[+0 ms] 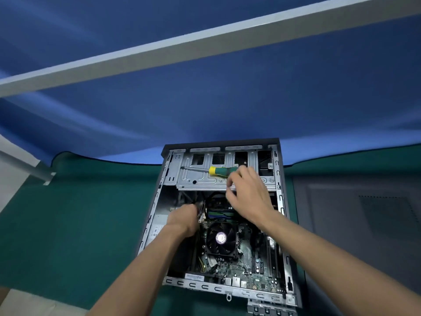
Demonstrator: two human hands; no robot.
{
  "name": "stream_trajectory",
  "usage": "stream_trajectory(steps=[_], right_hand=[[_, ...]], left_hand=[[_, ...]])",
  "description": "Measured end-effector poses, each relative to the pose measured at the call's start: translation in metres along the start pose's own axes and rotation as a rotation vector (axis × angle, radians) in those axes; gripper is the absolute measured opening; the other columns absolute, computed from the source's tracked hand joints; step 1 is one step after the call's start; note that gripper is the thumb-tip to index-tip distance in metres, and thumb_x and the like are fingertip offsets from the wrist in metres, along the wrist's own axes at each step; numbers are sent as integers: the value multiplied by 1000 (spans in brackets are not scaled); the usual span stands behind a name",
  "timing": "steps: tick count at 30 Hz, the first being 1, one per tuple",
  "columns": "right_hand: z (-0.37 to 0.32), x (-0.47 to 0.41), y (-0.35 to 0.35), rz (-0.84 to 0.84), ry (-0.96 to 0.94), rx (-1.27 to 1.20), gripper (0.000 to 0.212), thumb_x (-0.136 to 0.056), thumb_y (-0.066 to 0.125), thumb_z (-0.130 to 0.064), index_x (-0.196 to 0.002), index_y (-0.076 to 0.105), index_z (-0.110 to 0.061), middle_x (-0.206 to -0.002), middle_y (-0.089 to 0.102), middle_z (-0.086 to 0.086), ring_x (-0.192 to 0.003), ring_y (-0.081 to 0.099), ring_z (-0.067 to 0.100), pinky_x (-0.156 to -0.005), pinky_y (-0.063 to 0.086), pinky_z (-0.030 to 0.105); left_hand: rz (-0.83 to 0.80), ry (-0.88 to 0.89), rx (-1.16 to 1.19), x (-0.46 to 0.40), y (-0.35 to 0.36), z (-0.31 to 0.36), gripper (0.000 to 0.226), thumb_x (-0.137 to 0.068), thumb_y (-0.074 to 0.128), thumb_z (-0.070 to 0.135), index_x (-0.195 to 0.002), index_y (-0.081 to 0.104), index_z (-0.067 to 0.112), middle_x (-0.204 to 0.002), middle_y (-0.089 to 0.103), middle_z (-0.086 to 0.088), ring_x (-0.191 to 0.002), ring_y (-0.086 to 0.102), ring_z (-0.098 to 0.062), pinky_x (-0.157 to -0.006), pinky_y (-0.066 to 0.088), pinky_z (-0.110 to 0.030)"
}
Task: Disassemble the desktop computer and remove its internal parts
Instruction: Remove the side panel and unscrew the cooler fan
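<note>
head view, left to right: the left hand (183,218) reaches into the open computer case (280,215) on the green tabletop (79,224), its grip hidden, so i cannot tell, while the right hand (248,192), fingers loosely curled, touches the screwdriver (217,171) resting on the drive cage (196,179).

Two bare forearms enter from the lower edge and reach over the case (218,289). No sleeves, gloves, rings or watch show on either. The left hand (183,218) and right hand (249,192) are uncovered, with short nails.
</note>
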State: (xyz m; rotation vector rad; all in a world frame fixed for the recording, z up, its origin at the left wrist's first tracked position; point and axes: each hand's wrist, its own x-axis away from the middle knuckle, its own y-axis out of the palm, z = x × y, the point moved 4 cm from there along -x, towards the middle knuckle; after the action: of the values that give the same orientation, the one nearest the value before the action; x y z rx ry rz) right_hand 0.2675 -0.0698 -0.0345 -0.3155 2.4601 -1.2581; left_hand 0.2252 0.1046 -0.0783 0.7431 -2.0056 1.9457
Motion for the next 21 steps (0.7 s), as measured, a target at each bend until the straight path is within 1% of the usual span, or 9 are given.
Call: stream_trajectory(steps=[1, 3, 6, 9, 11, 15, 17, 19, 21], right_hand=[[-3, 8, 1, 4, -51, 7, 6, -84, 59, -16, -89, 57, -15, -91, 51, -2, -86, 44, 15, -77, 44, 29], [-3, 24, 12, -96, -64, -10, 5, -86, 54, -18, -90, 55, -16, -89, 53, -4, -83, 45, 13, -74, 48, 31], [2, 41, 40, -334, 11, -4, 17, -92, 44, -19, -104, 55, -16, -104, 57, -2, -96, 51, 16, -77, 44, 30], [3, 51, 61, -451, 67, 79, 24, -94, 45, -17, -116, 55, -13, -115, 59, 4, -106, 54, 23, -81, 44, 33], [4, 53, 71, -477, 100, 106, 23, -94, 47, -12, -116, 56, -12, -115, 61, 5, -106, 55, 24, -82, 45, 33], [10, 52, 79, -446, 150, 103, 32, -93, 48, -5, -120, 59, -18, -117, 64, 2, -108, 55, 23, -86, 45, 33], [12, 53, 82, -425, 168, 88, 35, -93, 48, -5, -123, 59, -21, -119, 64, 0, -110, 54, 21, -88, 44, 32], [13, 53, 84, -414, 186, 63, 34, -94, 48, -9, -123, 59, -22, -121, 63, -1, -110, 53, 21, -89, 44, 32], [14, 53, 85, -412, 198, 33, 28, -97, 47, -19, -122, 59, -22, -122, 62, -1, -111, 52, 20, -89, 43, 32]], left_hand=[[-10, -20, -25, -2, 2, -2, 34, -86, 47, 6, -115, 62, 14, -116, 65, -8, -106, 61, -26, -87, 47, -33], [-35, -44, -50, -6, 3, -4, 30, -86, 45, 9, -111, 63, 12, -115, 65, -10, -106, 61, -28, -85, 46, -33], [-100, -63, -14, -14, 3, -4, 28, -87, 42, 12, -107, 62, 8, -116, 65, -13, -106, 61, -30, -85, 44, -33], [-196, -35, 5, -22, 4, -3, 20, -86, 42, 10, -92, 61, 10, -111, 66, -15, -100, 61, -32, -79, 43, -32], [-261, -15, 4, -27, 6, -4, 21, -87, 42, 9, -97, 61, 8, -111, 65, -15, -99, 61, -32, -78, 43, -32], [-351, 4, 68, -41, 10, 1, 32, -94, 38, 4, -121, 55, -3, -120, 60, -18, -103, 58, -29, -83, 44, -32], [-349, 4, 52, -46, 11, 2, 33, -95, 36, 2, -122, 54, -4, -124, 58, -18, -109, 57, -28, -84, 43, -29], [-312, 3, 0, -53, 15, 2, 30, -94, 39, 3, -119, 56, -2, -122, 60, -16, -108, 59, -28, -79, 44, -28], [-285, 8, -38, -58, 20, 6, 29, -93, 44, 7, -118, 56, 3, -121, 61, -14, -109, 59, -27, -82, 45, -29]])
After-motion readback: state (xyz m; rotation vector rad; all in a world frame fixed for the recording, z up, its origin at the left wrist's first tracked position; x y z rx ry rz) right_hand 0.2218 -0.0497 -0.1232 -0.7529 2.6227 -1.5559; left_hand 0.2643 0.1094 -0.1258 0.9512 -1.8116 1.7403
